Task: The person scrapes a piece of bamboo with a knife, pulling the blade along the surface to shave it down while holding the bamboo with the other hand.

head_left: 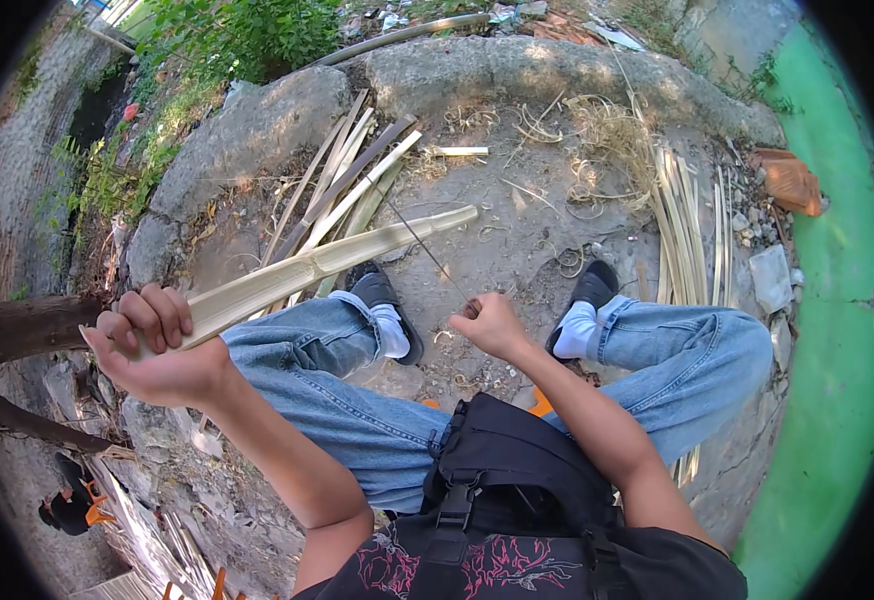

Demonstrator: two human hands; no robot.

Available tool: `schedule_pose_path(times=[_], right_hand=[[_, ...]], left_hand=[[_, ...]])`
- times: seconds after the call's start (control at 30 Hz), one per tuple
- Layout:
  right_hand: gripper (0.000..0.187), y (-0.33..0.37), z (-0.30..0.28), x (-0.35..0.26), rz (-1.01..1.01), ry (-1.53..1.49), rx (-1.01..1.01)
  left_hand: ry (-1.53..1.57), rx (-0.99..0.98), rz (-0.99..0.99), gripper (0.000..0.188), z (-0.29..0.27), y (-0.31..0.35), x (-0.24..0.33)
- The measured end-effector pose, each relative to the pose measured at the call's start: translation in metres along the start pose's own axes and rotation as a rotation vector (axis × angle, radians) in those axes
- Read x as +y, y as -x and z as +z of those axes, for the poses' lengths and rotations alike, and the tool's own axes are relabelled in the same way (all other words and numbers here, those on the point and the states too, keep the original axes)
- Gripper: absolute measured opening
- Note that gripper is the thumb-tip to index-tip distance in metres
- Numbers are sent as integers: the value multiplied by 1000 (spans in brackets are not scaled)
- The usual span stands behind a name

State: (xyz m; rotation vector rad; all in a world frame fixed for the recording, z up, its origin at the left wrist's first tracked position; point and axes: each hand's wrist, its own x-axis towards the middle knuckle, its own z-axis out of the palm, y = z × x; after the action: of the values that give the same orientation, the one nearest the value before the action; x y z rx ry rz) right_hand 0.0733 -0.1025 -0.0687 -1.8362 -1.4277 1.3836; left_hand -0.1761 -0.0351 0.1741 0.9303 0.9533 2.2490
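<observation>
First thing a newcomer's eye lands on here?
Probably the long pale split piece, gripped in the left hand and slanting up past the left shoe. Next, the right hand, between the legs, holding a thin dark tool. Then the bright green surface down the right side.

The left hand (pixel 155 345) hides part of the split bamboo (pixel 357 250), the right hand (pixel 489 324) one end of a thin stick (pixel 420 241). The bottom edge cuts off the black shirt (pixel 672 570).
</observation>
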Motion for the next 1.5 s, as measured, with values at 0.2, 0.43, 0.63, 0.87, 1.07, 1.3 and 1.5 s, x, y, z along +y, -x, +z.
schedule_pose_path(times=[0.2, 0.43, 0.63, 0.87, 1.07, 1.3, 1.5], right_hand=[[32, -11, 12, 30, 142, -12, -16], [27, 8, 15, -25, -55, -127, -128], [26, -17, 10, 33, 242, -64, -18], [23, -31, 19, 62, 155, -30, 17], [17, 9, 15, -34, -121, -78, -48], [20, -39, 14, 62, 215, 65, 18], [17, -4, 19, -45, -88, -253, -102]], left_hand=[[-39, 18, 42, 38, 1, 6, 1], [-77, -24, 69, 36, 13, 16, 6], [-82, -74, 74, 36, 14, 17, 0], [-39, -143, 65, 35, 21, 19, 5], [-78, -139, 68, 35, 20, 19, 10], [-83, -115, 39, 34, 10, 17, 0], [-79, -133, 71, 33, 18, 17, 7]])
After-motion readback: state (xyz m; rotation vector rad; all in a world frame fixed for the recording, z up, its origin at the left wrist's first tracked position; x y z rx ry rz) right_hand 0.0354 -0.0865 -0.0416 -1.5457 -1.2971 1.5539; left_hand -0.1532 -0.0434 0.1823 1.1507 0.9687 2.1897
